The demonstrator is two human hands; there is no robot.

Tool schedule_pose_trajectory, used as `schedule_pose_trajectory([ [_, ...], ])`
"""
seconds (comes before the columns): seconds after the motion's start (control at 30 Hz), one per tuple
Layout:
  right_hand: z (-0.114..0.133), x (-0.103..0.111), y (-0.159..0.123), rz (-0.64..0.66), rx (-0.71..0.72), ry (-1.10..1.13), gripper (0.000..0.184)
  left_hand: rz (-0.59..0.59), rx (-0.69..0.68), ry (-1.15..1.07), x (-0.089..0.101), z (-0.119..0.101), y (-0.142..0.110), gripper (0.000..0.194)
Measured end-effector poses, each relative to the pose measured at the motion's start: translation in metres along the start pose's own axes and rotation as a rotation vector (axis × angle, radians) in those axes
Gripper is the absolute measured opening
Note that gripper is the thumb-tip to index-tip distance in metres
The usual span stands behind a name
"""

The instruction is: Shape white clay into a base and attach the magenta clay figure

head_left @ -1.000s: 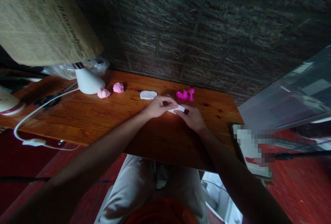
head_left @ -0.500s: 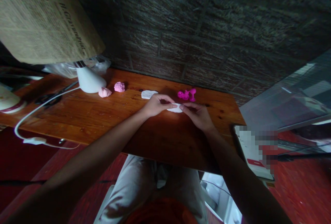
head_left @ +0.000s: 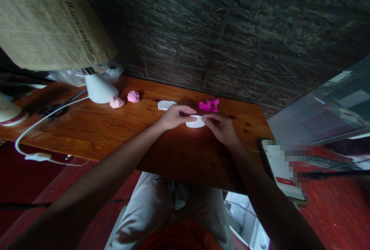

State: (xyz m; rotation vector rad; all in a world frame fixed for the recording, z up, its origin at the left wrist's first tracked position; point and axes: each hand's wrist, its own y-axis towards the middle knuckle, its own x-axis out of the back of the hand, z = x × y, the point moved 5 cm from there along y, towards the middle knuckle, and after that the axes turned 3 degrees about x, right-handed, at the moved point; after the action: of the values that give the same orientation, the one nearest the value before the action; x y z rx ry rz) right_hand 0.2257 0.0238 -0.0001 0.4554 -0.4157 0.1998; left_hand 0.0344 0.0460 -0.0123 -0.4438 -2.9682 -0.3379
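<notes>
Between my two hands is a flat white piece of modelling clay (head_left: 195,122), held just above the wooden table. My left hand (head_left: 175,116) pinches its left upper edge between thumb and fingers. On the other side, my right hand (head_left: 222,126) grips its right upper edge the same way. A second flattened white clay piece (head_left: 167,105) lies on the table behind my left hand. Bright magenta clay (head_left: 208,105), in a curled, uneven shape, rests behind my right hand. Two lumps of pink clay, a paler one (head_left: 116,102) and a rougher one (head_left: 133,96), sit farther left.
A lamp with a white base (head_left: 101,89) and newsprint shade (head_left: 54,22) stands at the left, its white cord (head_left: 24,134) hanging over the edge. Dark scissors (head_left: 52,110) lie nearby. A brick wall (head_left: 185,46) backs the table (head_left: 95,132); a pale flat box (head_left: 285,169) is at right.
The white clay between my hands has tilted so that more of its flat face shows below my fingers. My hands have hardly moved; the other pieces lie as before.
</notes>
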Motion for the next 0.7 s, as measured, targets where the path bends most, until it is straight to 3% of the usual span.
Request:
schedule_pose_trajectory([
  [0.2,-0.009,-0.007,-0.002,0.112,-0.062,-0.003,0.028,0.143,0.048,0.054,0.006,0.004,-0.003,0.032],
  [0.33,-0.012,-0.006,-0.002,0.085,-0.080,-0.027,0.029,0.144,0.052,0.060,0.007,0.004,-0.004,0.029],
  [0.53,-0.011,-0.009,-0.002,0.165,-0.091,-0.041,0.029,0.168,0.062,0.095,0.007,0.007,-0.003,0.028],
  [0.7,-0.010,-0.009,-0.003,0.155,-0.079,-0.106,0.028,0.181,0.042,0.081,0.006,0.008,-0.003,0.027],
])
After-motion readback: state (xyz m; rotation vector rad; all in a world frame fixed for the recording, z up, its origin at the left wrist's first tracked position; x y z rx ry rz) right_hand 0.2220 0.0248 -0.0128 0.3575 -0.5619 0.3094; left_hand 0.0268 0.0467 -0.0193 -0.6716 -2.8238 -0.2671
